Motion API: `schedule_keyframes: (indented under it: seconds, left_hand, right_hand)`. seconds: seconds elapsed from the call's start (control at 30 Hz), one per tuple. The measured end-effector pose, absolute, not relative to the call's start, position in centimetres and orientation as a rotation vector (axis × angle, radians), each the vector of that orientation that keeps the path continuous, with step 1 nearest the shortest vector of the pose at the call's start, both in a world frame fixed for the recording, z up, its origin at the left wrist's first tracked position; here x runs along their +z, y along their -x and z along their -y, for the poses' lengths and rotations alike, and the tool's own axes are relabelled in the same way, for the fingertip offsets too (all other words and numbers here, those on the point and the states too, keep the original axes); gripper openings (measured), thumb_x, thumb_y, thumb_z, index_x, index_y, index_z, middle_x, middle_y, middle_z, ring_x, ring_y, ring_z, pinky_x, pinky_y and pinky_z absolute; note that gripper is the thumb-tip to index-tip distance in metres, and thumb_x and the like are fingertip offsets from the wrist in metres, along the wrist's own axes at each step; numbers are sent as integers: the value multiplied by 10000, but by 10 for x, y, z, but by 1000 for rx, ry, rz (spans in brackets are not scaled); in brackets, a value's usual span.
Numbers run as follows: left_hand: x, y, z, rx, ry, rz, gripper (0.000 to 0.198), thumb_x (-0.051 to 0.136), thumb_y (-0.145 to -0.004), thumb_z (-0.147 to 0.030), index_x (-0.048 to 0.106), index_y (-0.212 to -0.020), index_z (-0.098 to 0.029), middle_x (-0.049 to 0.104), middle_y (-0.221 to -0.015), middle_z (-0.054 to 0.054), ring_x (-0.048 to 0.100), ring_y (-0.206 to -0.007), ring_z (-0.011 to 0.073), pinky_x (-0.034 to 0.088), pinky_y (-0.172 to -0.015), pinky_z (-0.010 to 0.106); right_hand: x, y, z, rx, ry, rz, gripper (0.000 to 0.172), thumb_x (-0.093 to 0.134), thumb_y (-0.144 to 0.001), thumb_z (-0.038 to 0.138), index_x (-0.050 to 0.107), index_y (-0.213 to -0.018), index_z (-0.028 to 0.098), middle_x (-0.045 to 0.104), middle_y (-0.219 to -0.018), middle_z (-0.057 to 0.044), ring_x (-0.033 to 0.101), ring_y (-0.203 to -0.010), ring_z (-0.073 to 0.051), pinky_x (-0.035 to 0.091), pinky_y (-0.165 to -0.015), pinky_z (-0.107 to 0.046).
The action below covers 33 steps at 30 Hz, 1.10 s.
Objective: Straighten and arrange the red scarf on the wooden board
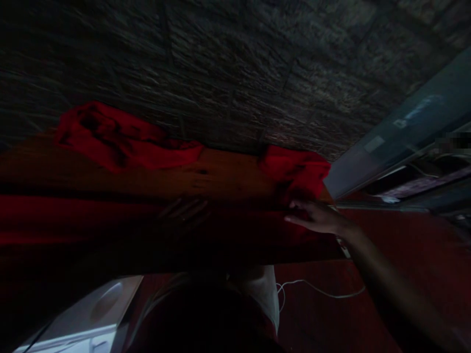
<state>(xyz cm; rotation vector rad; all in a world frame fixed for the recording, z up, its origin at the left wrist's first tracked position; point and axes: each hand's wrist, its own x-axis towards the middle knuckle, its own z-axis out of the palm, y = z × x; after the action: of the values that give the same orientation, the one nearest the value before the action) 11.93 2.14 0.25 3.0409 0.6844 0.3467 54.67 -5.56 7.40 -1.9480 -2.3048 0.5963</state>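
Observation:
The scene is very dark. A red cloth (pixel 121 139) lies over a wooden table (pixel 228 174), bunched at the far left and again at the far right (pixel 294 169). Its near part hangs in shadow over the front edge. My right hand (pixel 314 215) reaches in from the right and pinches the cloth just below the right bunch, thumb above the fingers. My left hand (pixel 186 211) is only faintly visible, its fingers spread flat on the dark red cloth at the table's middle.
A rough stone-patterned wall (pixel 235 63) rises right behind the table. A glass-fronted frame (pixel 401 132) slants in at the right. A white appliance (pixel 88 314) sits at the bottom left, with a white cable (pixel 320 290) and a pale cloth (pixel 265 294) below the table.

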Motion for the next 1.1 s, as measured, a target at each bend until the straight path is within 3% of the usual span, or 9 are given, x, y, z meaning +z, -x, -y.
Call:
schedule_keyframes:
  seconds: [0.17,0.33,0.53,0.63,0.77,0.9,1.1]
  left_hand:
    - [-1,-154,-24,447,-3071,-569,642,461,-985,-435,286,-1574,-248,288,-1624,68,227,-1519,279,104,-1266,484]
    - [-4,-177,-17,535,-3107,-508,626,462,-989,-439,312,-1566,-246,336,-1606,69,279,-1501,282,95,-1267,495]
    - [-14,-212,-4,627,-3159,-348,561,443,-1005,-422,392,-1530,-231,377,-1583,79,326,-1482,262,43,-1263,457]
    - [-17,-222,0,622,-3165,-306,588,463,-997,-444,371,-1539,-236,347,-1599,79,300,-1492,272,55,-1256,453]
    - [-9,-227,0,633,-3152,-318,643,485,-986,-450,320,-1563,-218,296,-1619,113,273,-1499,307,115,-1243,470]
    - [-4,-237,3,597,-3144,-305,729,503,-958,-532,277,-1577,-221,229,-1641,127,216,-1513,346,145,-1226,510]
    - [-11,-249,14,592,-3133,-324,687,505,-970,-476,296,-1568,-211,188,-1650,135,141,-1529,360,75,-1227,568]
  right_hand:
    - [72,-577,74,590,1921,2206,526,639,-849,654,667,-1154,227,705,-1094,-90,662,-969,-258,515,-851,-368]
    - [64,-594,83,645,1869,2122,425,554,-928,609,677,-1055,221,709,-1016,-61,654,-931,-216,504,-840,-334]
    - [55,-598,109,525,2079,2093,474,556,-926,614,647,-1174,220,697,-1113,-106,655,-1014,-271,496,-882,-385]
    - [57,-597,129,546,2163,1976,453,482,-967,601,669,-1115,216,712,-1032,-109,670,-936,-267,499,-830,-382]
    - [64,-600,140,884,2026,1960,416,490,-968,591,692,-980,227,717,-914,-47,657,-788,-194,497,-720,-305]
    - [65,-596,110,837,2038,1783,488,489,-942,650,678,-853,209,691,-778,-40,632,-691,-168,478,-607,-273]
    - [55,-569,39,1183,2137,1465,531,634,-843,682,646,-759,158,686,-690,-85,645,-552,-166,399,-418,-221]
